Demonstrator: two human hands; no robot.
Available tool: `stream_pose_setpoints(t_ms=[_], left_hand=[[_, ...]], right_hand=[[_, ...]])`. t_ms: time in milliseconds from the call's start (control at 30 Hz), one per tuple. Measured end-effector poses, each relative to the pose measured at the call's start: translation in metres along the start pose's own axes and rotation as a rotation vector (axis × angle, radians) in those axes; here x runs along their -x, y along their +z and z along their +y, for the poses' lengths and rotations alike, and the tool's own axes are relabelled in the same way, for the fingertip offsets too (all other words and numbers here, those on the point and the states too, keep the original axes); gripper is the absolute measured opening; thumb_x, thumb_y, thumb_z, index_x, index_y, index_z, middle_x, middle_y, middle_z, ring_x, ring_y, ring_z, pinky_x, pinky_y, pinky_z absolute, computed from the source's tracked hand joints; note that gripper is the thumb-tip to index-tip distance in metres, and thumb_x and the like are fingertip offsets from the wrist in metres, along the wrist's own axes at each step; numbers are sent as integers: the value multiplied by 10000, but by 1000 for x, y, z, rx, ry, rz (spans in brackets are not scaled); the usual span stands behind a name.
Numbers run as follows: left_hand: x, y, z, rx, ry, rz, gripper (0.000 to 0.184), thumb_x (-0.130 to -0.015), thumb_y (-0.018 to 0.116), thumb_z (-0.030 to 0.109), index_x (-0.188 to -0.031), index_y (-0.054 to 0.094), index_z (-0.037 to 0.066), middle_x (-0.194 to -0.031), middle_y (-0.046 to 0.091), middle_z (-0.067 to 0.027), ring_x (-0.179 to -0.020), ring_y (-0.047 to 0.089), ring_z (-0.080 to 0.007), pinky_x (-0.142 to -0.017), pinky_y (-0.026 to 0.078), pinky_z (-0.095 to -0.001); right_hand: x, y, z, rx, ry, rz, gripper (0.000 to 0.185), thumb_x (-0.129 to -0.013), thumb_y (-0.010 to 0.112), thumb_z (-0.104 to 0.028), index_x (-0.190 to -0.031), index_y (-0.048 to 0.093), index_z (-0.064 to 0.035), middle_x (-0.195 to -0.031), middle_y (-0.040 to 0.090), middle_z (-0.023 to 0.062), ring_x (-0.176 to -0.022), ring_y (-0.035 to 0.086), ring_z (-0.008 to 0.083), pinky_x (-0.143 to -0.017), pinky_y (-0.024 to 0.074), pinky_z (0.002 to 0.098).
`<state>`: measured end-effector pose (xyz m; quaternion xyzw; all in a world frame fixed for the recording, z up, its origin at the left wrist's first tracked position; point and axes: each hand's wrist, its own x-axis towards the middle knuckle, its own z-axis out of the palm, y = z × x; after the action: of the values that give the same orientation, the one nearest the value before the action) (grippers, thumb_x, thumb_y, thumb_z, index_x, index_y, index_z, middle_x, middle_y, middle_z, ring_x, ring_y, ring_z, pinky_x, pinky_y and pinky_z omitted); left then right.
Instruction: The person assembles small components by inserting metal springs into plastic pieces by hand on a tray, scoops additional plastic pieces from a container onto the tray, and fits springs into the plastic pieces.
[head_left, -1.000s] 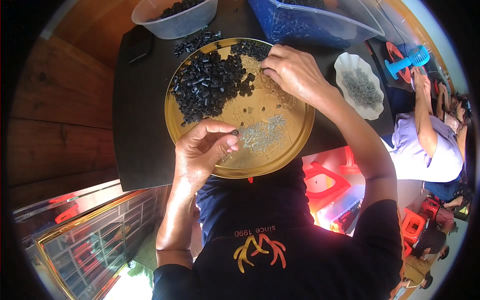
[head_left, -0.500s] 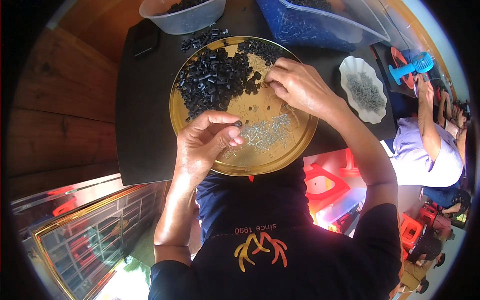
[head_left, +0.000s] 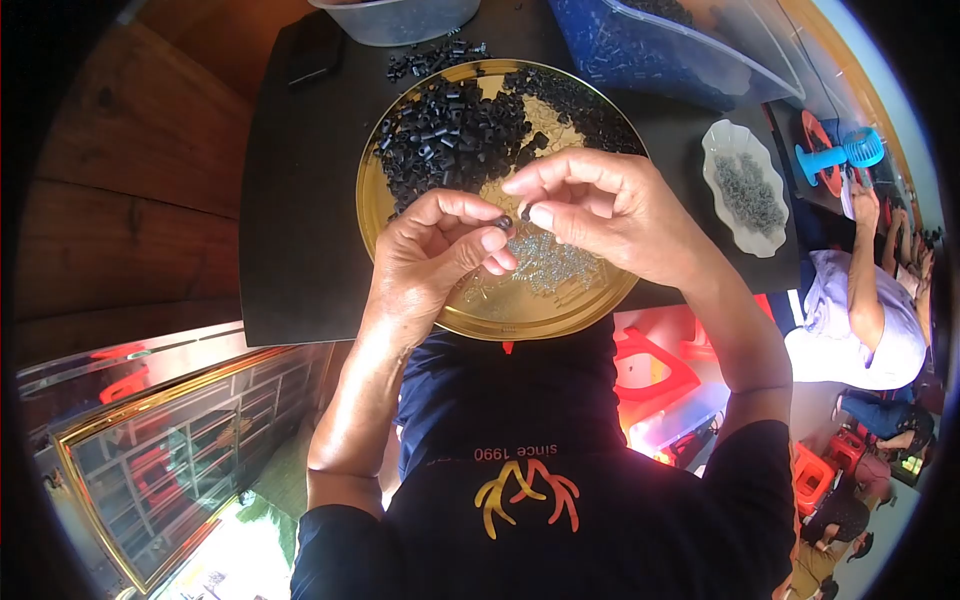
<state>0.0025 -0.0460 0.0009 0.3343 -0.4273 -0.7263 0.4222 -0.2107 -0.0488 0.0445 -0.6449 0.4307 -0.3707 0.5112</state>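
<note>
Over the round gold tray [head_left: 372, 205], my left hand [head_left: 435, 250] pinches a small black plastic part [head_left: 504, 222] between thumb and fingertips. Close beside it on the right, my right hand [head_left: 620, 210] holds another tiny black piece [head_left: 526, 212] near its thumb tip; its exact kind is too small to make out. Under the hands lies a scatter of small silver screws [head_left: 550, 264]. A heap of black plastic parts [head_left: 450, 130] fills the tray's far left, and smaller black pieces [head_left: 590, 110] lie along its far right.
A white scalloped dish [head_left: 715, 150] of small metal pieces stands right of the tray. Behind are a clear tub [head_left: 400, 22] and a blue-lined bin [head_left: 660, 60]. Loose black parts [head_left: 435, 60] lie on the dark table [head_left: 300, 200]. A co-worker's arm [head_left: 865, 270] and a blue fan [head_left: 845, 152] are at right.
My right hand has come from the tray's far right side toward my left hand, bringing a tiny black piece. My left hand keeps its pinch on the black part.
</note>
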Motion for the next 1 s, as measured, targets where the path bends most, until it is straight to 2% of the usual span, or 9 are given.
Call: stream_pose_setpoints(t_ms=[200, 400, 500, 600, 700, 800, 900, 933, 1000], left_hand=[[2, 1, 4, -88, 3, -9, 184, -905, 681, 37, -1066, 614, -19, -896, 685, -98, -807, 673, -138, -727, 543, -255], [3, 1, 4, -127, 9, 0, 157, -908, 679, 34, -1049, 633, -16, -868, 694, -94, -803, 672, -127, -734, 543, -251], [3, 2, 4, -137, 16, 6, 146, -908, 679, 33, -1041, 641, -12, -867, 698, -87, -806, 671, -120, -740, 542, -247], [3, 3, 5, -139, 18, 14, 132, -908, 677, 29, -1030, 647, -12, -868, 699, -80, -804, 669, -114, -735, 543, -244], [3, 4, 2, -162, 44, 26, 113, -910, 671, 15, -1017, 651, -16, -870, 699, -77, -801, 666, -108, -723, 544, -237], [0, 8, -1, -206, 75, 43, 96, -911, 661, -3, -1005, 653, -21, -876, 700, -81, -802, 664, -103, -719, 546, -233], [-5, 8, 0, -233, 96, 43, 91, -910, 657, -14, -1000, 652, -25, -887, 700, -81, -808, 661, -98, -717, 548, -230], [-6, 8, 1, -238, 103, 38, 91, -909, 656, -17, -999, 651, -27, -892, 700, -81, -811, 660, -97, -716, 549, -229], [-6, 13, 5, -273, 88, 62, 134, -891, 669, -34, -1024, 648, -28, -922, 677, -74, -840, 658, -110, -736, 548, -235]], right_hand=[[-2, 4, -2, -7, 94, -41, 91, -898, 642, -17, -982, 656, 15, -907, 687, 43, -809, 631, 69, -715, 519, 234], [-2, 8, -5, -14, 177, -69, 102, -890, 633, 1, -988, 652, 24, -913, 684, 57, -810, 628, 70, -711, 518, 232], [-1, 14, 1, -24, 187, -2, 106, -905, 627, -15, -1002, 655, 15, -850, 654, 7, -776, 598, 31, -679, 494, 210], [1, 12, 0, 93, 223, -39, 89, -896, 634, -17, -975, 651, 20, -813, 650, 3, -744, 596, 33, -657, 496, 211], [2, 12, 1, 144, 169, -27, 91, -871, 659, -15, -950, 638, 24, -776, 653, 18, -710, 604, 54, -635, 502, 232], [4, 18, 6, 368, -54, 55, 100, -845, 685, -12, -920, 630, 25, -765, 657, 42, -690, 610, 79, -618, 503, 252], [5, 26, 8, 553, -193, 192, 139, -785, 719, -66, -840, 632, 27, -768, 670, 189, -713, 703, 261, -635, 538, 339], [4, 26, 10, 561, -202, 206, 145, -783, 724, -58, -843, 624, 30, -761, 664, 184, -676, 691, 247, -610, 523, 333], [3, 21, 9, 390, -73, 175, 158, -795, 727, -65, -869, 630, 34, -778, 669, 175, -666, 678, 207, -600, 515, 314]])
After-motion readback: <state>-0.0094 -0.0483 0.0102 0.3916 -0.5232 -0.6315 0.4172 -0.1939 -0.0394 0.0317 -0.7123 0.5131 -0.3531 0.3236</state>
